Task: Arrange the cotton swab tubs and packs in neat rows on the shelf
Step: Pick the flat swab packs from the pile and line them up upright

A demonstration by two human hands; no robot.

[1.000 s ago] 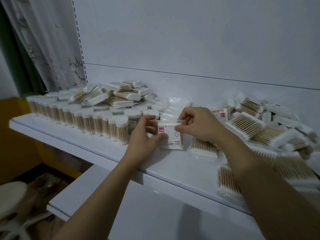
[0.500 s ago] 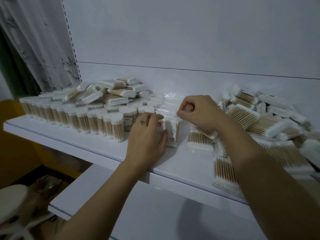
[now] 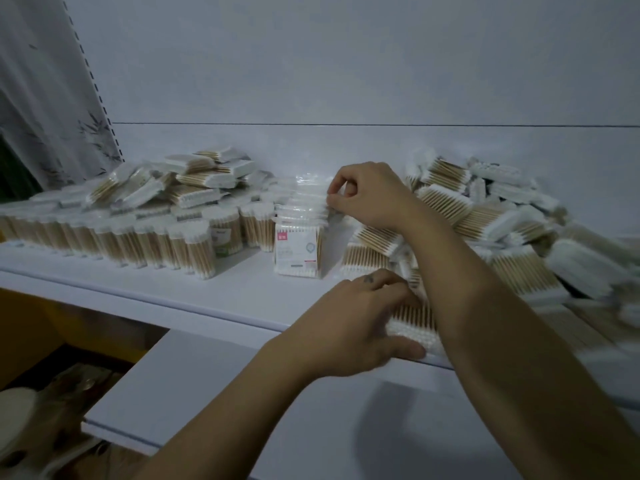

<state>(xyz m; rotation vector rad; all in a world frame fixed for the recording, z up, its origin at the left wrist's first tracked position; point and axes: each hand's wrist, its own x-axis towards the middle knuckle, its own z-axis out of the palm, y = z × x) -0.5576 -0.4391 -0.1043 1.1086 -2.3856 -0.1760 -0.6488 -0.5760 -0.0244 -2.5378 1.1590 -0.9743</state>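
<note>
A row of upright swab packs (image 3: 298, 249) stands mid-shelf, its front pack showing a white label with a red square. My right hand (image 3: 369, 199) reaches over the back of this row, fingertips pinching the top edge of a pack there. Near the shelf's front edge, my left hand (image 3: 360, 323) grips a flat pack of wooden swabs (image 3: 414, 323), thumb under its near side; my right forearm crosses over it. Round swab tubs (image 3: 114, 242) stand in rows on the left of the white shelf (image 3: 221, 292).
Loose flat packs lie heaped on the tubs at the back left (image 3: 197, 181) and in a big pile on the right (image 3: 512, 230). A lower white shelf (image 3: 277, 410) juts out below. A patterned curtain (image 3: 45, 98) hangs at far left.
The labelled pack both hands held now stands at the front of the row. My left hand has let go and moved right to a flat pack; my right hand shifted back along the row.
</note>
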